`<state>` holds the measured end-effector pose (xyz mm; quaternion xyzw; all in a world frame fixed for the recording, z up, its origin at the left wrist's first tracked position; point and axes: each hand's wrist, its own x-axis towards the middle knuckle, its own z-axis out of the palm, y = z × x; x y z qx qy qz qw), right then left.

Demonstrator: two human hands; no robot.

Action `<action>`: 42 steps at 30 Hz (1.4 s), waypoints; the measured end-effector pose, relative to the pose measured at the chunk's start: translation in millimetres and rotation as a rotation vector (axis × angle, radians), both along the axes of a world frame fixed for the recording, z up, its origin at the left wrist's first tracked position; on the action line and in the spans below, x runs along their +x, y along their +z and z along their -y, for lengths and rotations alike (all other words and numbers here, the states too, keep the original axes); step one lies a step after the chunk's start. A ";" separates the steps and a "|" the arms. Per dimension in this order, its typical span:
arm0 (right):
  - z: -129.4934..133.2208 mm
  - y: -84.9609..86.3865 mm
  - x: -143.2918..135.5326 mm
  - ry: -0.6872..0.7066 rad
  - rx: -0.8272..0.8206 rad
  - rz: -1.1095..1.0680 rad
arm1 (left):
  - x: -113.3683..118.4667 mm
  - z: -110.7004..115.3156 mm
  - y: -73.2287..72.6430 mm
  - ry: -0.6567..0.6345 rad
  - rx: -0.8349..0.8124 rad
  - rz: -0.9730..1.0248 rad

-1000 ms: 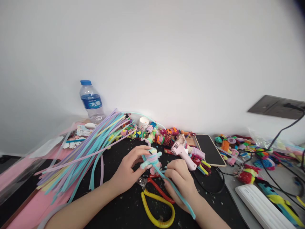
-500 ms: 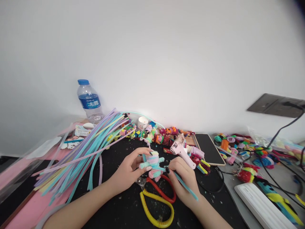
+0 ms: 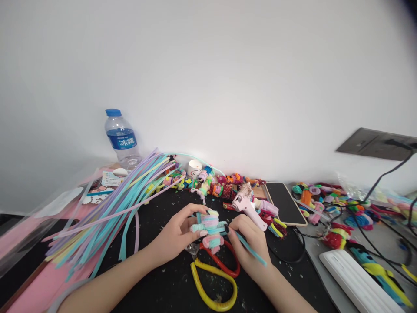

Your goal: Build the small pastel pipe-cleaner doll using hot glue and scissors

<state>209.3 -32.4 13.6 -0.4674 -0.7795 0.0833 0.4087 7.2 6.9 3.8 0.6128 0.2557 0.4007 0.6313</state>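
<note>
A small pastel pipe-cleaner figure (image 3: pixel 213 227), striped pink, blue and yellow, is held just above the black mat. My left hand (image 3: pixel 177 230) is closed on its left side, with fingers behind and thumb in front. A blue pipe cleaner (image 3: pixel 250 249) runs from the figure's right side through my right hand (image 3: pixel 249 241), which pinches it between thumb and forefinger; its loose end sticks out below the palm. Under the hands lie scissors (image 3: pixel 217 300) with one yellow and one red handle loop. Their blades are mostly hidden beneath my left hand.
Left lies a bundle of pastel pipe cleaners (image 3: pixel 110 213), near a water bottle (image 3: pixel 122 139). Behind the hands are a pink glue gun (image 3: pixel 249 208), a paper cup (image 3: pixel 194 168) and a phone (image 3: pixel 286 203). A white power strip (image 3: pixel 353 278) and black cables (image 3: pixel 378 187) lie right.
The figure has turned to show more of its striped front and pink lower part. My right hand has shifted slightly, and the blue pipe cleaner's loose end has moved a little left and up.
</note>
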 end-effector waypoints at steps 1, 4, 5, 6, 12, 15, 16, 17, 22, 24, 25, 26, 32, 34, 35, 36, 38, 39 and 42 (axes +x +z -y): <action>-0.2 -0.6 0.0 0.000 0.007 0.005 | 0.1 -0.1 -0.2 -0.002 -0.011 -0.002; 0.0 -2.2 -0.1 -0.007 0.034 0.024 | 0.5 -0.4 -1.8 0.000 -0.030 -0.004; 0.2 -2.7 -0.3 -0.013 0.038 0.032 | 0.6 -0.5 -2.7 0.000 -0.032 -0.001; 0.4 -3.2 -0.4 -0.018 0.037 0.040 | 0.7 -0.6 -3.5 -0.001 -0.032 0.003; 1.5 -5.0 -1.1 -0.027 0.025 0.054 | 1.0 -1.5 -5.5 -0.027 -0.042 0.029; 2.0 -5.2 -1.5 -0.021 0.009 0.059 | 0.7 -1.2 -6.2 -0.024 -0.038 0.034; 2.2 -5.4 -1.7 -0.019 0.006 0.060 | 0.4 -1.0 -6.6 -0.019 -0.032 0.030; 2.4 -5.6 -1.9 -0.018 0.003 0.059 | 0.1 -0.7 -6.9 -0.012 -0.024 0.021; 3.1 -5.7 -3.2 -0.012 -0.002 0.050 | -2.0 0.1 -6.8 0.002 0.026 -0.043; 3.5 -4.9 -3.2 0.009 -0.007 0.044 | -2.6 -0.1 -6.5 0.013 0.054 -0.063; 3.8 -4.5 -3.1 0.024 -0.011 0.042 | -2.8 -0.4 -6.5 0.019 0.067 -0.074; 4.0 -4.0 -2.8 0.040 -0.015 0.041 | -2.9 -0.6 -6.8 0.025 0.079 -0.084; 4.4 -3.5 -1.2 0.127 -0.032 0.105 | -2.6 -1.0 -10.6 0.020 0.121 -0.109; 4.2 -4.2 -1.3 0.133 -0.026 0.130 | -2.2 -1.2 -11.6 0.019 0.123 -0.107; 4.0 -4.7 -1.3 0.130 -0.019 0.138 | -2.0 -1.4 -11.9 0.017 0.121 -0.103; 3.9 -5.3 -1.4 0.128 -0.012 0.145 | -1.8 -1.6 -12.1 0.014 0.117 -0.099; 3.6 -6.7 -1.3 0.118 0.005 0.155 | -1.7 -1.8 -12.4 0.007 0.104 -0.094; 3.4 -7.5 -1.1 0.113 0.010 0.159 | -1.7 -1.8 -12.5 0.000 0.100 -0.093; 3.1 -9.3 -0.4 0.103 0.020 0.164 | -2.1 -1.7 -12.1 -0.021 0.115 -0.101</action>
